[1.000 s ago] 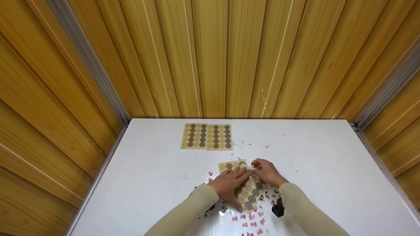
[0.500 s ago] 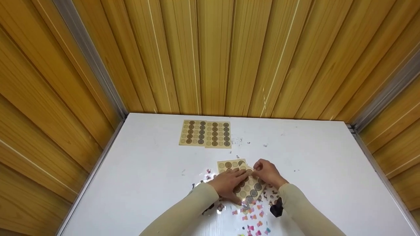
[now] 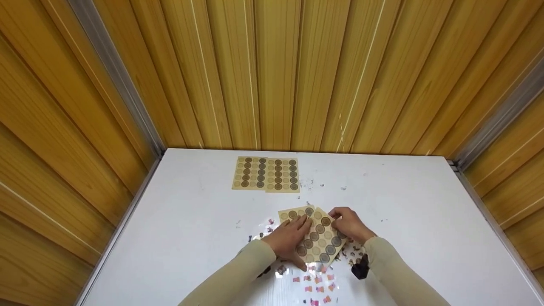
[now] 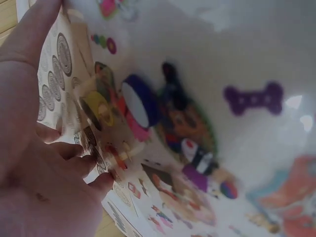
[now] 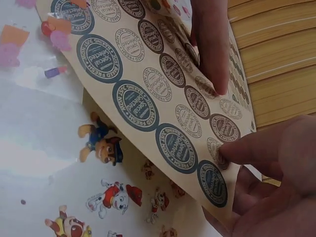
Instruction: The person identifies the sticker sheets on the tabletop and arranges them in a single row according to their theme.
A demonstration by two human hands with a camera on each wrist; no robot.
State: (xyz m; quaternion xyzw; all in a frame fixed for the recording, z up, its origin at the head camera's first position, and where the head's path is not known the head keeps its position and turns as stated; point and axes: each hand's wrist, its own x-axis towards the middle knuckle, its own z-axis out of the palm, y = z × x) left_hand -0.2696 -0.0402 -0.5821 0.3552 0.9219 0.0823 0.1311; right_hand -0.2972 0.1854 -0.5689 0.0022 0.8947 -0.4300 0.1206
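Note:
A tan sticker sheet (image 3: 321, 238) with rows of round labels lies slanted over a second sticker sheet (image 3: 293, 213) in the head view. My left hand (image 3: 289, 238) rests on the sheets' left part, fingers extended and thumb spread toward the near edge. On the opposite side, my right hand (image 3: 350, 223) pinches the upper sheet's right edge. The right wrist view shows that thumb (image 5: 252, 150) on top of the labels and the other fingers underneath, with the near edge lifted. Dark and pale "Special Selected" labels (image 5: 136, 106) show there. The left palm (image 4: 49, 182) fills its own wrist view's side.
Two more sticker sheets (image 3: 265, 174) lie side by side toward the table's back. Small cartoon stickers (image 3: 318, 282) are scattered in front of the hands on the white table (image 3: 191, 238). A black object (image 3: 360, 267) sits by the right wrist. Wood-panelled walls (image 3: 272, 76) enclose the table.
My left hand has slid slightly left, and the upper sheet has shifted with its top corner now uncovered. The right hand's grip has gone from near that corner to along the right edge.

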